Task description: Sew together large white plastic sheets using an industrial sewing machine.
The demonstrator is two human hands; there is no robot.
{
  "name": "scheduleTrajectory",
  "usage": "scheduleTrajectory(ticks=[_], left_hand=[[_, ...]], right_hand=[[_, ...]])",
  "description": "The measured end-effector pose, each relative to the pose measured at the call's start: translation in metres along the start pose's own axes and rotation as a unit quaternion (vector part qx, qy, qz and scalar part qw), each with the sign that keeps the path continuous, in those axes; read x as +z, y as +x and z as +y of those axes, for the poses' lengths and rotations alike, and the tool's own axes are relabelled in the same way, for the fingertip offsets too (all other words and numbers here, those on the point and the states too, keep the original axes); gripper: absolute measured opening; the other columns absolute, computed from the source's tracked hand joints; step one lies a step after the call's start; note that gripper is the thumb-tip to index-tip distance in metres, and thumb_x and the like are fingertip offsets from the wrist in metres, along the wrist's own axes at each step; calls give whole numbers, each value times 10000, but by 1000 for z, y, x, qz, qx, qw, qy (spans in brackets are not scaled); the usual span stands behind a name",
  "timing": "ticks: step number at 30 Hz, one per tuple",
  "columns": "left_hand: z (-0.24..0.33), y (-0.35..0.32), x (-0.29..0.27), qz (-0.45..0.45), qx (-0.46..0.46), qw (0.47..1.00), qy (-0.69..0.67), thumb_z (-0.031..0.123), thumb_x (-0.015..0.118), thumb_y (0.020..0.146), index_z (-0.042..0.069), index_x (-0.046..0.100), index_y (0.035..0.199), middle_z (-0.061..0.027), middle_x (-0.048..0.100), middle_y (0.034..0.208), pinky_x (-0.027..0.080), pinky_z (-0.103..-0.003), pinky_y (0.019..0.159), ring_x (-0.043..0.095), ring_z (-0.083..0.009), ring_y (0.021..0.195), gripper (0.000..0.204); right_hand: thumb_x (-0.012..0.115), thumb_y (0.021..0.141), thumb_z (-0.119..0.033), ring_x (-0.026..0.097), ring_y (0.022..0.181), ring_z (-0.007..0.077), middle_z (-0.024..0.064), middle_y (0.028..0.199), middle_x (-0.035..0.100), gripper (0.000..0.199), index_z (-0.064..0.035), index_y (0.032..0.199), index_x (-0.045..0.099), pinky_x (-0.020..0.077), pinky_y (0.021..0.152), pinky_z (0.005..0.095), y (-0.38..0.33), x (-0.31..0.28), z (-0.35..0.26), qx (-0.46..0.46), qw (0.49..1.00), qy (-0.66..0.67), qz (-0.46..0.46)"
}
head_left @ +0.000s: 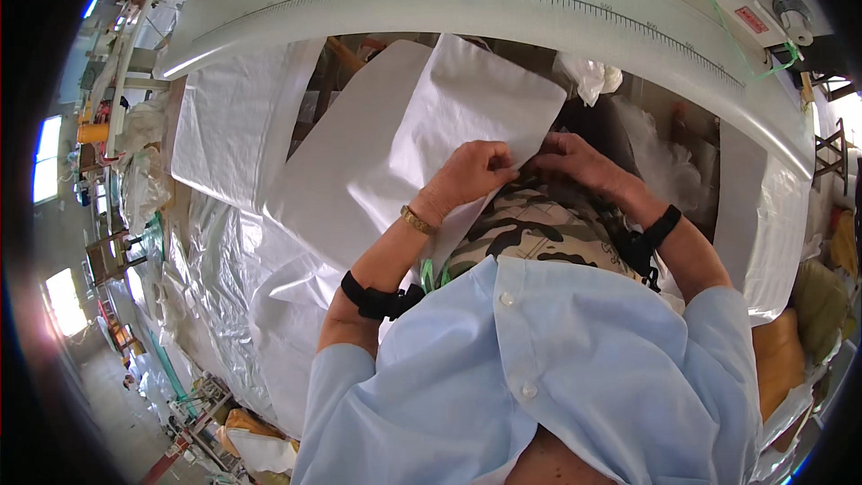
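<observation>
A large smooth white sheet (395,139), fabric-like, drapes from under the machine bed across my lap. My left hand (474,171) has its fingers curled closed on the sheet's right edge. Close beside it, my right hand (579,162) has its fingers bent together at that same edge. What the right fingertips pinch, if anything, is hidden. Below both hands lies camouflage-patterned cloth (539,229) over my lap. Black straps circle both forearms, and a gold-coloured band sits on my left wrist.
Across the front runs a pale machine bed (359,13) with a ruler scale along its edge. A white machine body with a dark knob (792,13) stands at upper right. Stacked white sheets (235,121) hang at left, more (763,216) at right. Crumpled clear plastic (224,278) lies lower left.
</observation>
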State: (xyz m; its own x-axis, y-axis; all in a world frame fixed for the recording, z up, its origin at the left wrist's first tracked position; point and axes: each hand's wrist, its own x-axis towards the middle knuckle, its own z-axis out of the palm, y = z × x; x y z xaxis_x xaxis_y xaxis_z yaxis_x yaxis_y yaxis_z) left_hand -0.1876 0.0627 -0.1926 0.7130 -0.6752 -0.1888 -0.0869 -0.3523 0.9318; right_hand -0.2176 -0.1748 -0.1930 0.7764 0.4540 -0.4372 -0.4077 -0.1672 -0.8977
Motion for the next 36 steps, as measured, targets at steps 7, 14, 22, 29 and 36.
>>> scheduleTrajectory(ticks=[7, 14, 22, 29, 36], left_hand=[[14, 1, 2, -41, -145, 971, -187, 131, 727, 855, 55, 588, 793, 48, 571, 704, 363, -189, 494, 479, -5, 610, 170], [26, -3, -4, -62, -167, 968, -179, 114, 727, 846, 33, 586, 780, 39, 569, 696, 411, -203, 563, 498, -28, 641, 176], [14, -5, -1, -62, -182, 959, -206, 120, 727, 863, 63, 579, 800, 80, 528, 746, 388, -172, 610, 460, 1, 693, 170], [13, -5, -1, -65, -188, 956, -215, 116, 722, 864, 55, 592, 818, 74, 538, 763, 398, -177, 636, 472, -7, 711, 150], [10, -5, -1, -60, -193, 959, -200, 113, 717, 862, 58, 596, 816, 71, 547, 767, 395, -177, 654, 477, -12, 720, 141]], right_hand=[[623, 944, -291, 656, 767, 119, 68, 956, 699, 308, -11, 1073, 634, 521, 746, 252, 3, -7, 12, 59, 989, 136, -14], [619, 954, -288, 670, 765, 127, 49, 875, 688, 249, -40, 978, 626, 543, 725, 280, 6, -14, 20, 43, 963, 254, 82], [597, 967, -297, 663, 804, 118, 19, 901, 669, 215, -84, 999, 613, 549, 738, 276, 12, -21, 36, -5, 947, 305, 104], [558, 986, -280, 661, 817, 119, 19, 921, 660, 209, -80, 1030, 601, 558, 737, 275, 11, -22, 41, -24, 945, 316, 85], [513, 1004, -244, 657, 826, 129, 23, 926, 652, 204, -64, 1055, 596, 573, 740, 297, 13, -19, 37, -26, 941, 327, 85]])
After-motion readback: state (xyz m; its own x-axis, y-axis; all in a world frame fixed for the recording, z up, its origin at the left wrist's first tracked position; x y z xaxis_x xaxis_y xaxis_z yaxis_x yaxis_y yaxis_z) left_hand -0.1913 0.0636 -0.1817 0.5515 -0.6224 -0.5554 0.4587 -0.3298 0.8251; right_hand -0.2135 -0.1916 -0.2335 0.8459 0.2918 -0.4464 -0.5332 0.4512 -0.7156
